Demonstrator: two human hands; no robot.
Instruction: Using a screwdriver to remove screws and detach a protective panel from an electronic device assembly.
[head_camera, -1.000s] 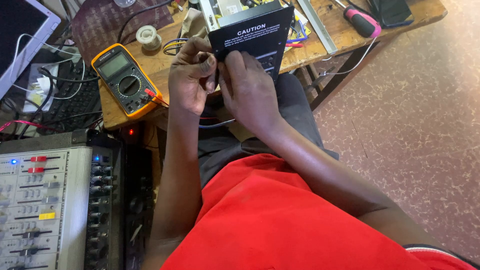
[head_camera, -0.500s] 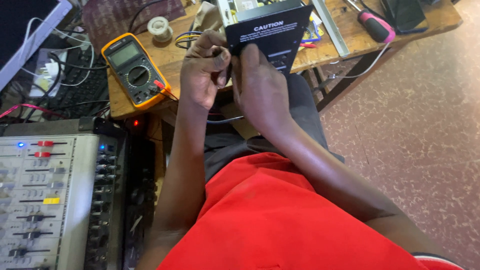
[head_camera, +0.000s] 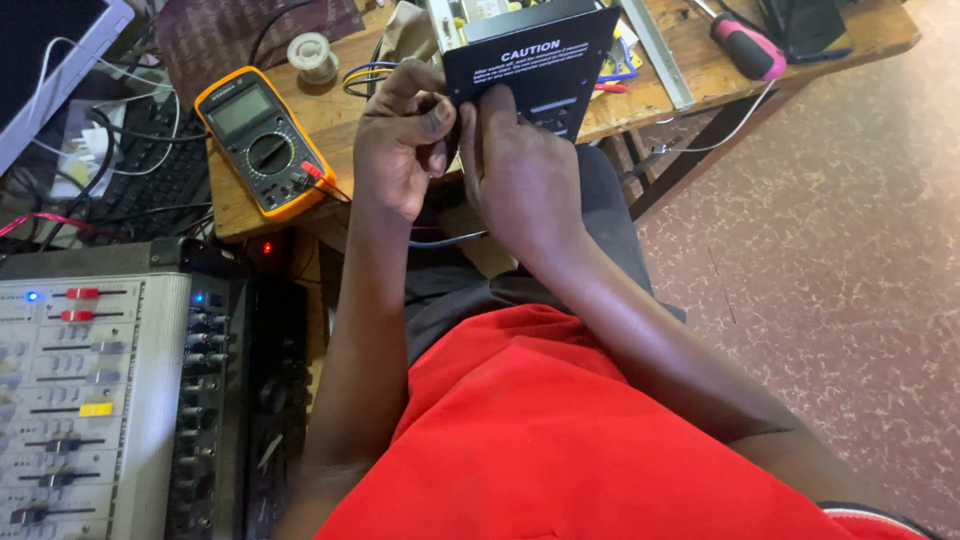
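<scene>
A black metal panel with white lettering stands tilted at the near edge of a wooden workbench. My left hand pinches the panel's lower left corner, fingers curled. My right hand lies against the panel's lower edge, fingers on its face. A thin dark wire hangs below both hands. What sits between my fingertips is hidden.
A yellow multimeter with red probe lead lies left on the bench, a solder spool behind it. A pink-handled screwdriver lies at the right. A grey audio mixer stands at lower left. Tangled cables and a keyboard fill the far left.
The view has shifted so the bench and the panel sit further right in the frame. Both hands stay at the panel's lower edge, with small finger movements.
</scene>
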